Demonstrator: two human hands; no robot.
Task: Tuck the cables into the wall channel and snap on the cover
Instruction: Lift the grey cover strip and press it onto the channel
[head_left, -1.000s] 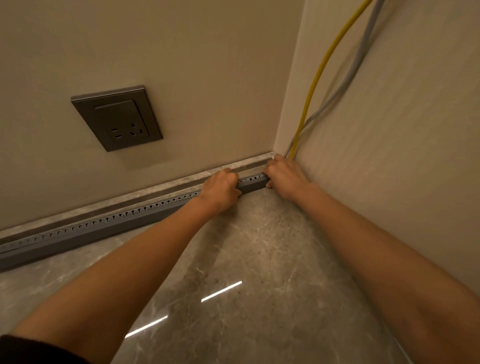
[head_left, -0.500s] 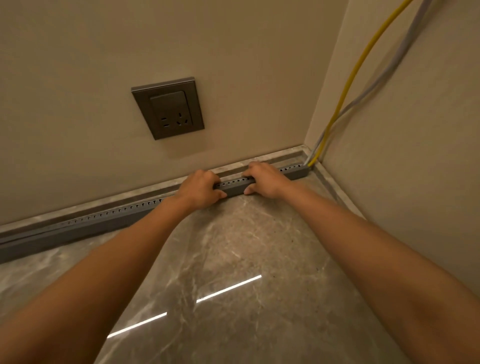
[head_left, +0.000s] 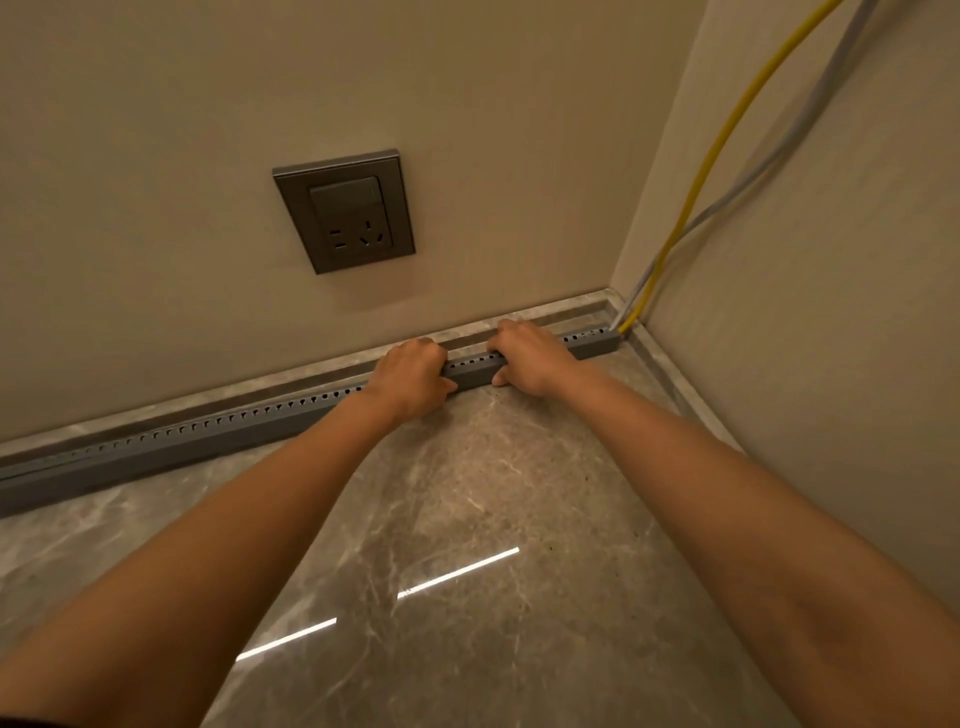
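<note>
A long grey slotted wall channel runs along the foot of the back wall, from the left edge to the corner. My left hand and my right hand both lie over its top a short way apart, fingers curled over it and thumbs on its front face. A yellow cable and a grey cable come down the right wall and enter the channel's end in the corner. Whether a separate cover lies under the hands cannot be told.
A dark grey wall socket sits on the back wall above the hands. A marble skirting strip runs behind the channel. The polished marble floor reflects ceiling lights. The right wall stands close beside my right arm.
Both hands have slid left along the channel, away from the corner, baring its corner end. The view has turned left, so the socket sits further right in the picture.
</note>
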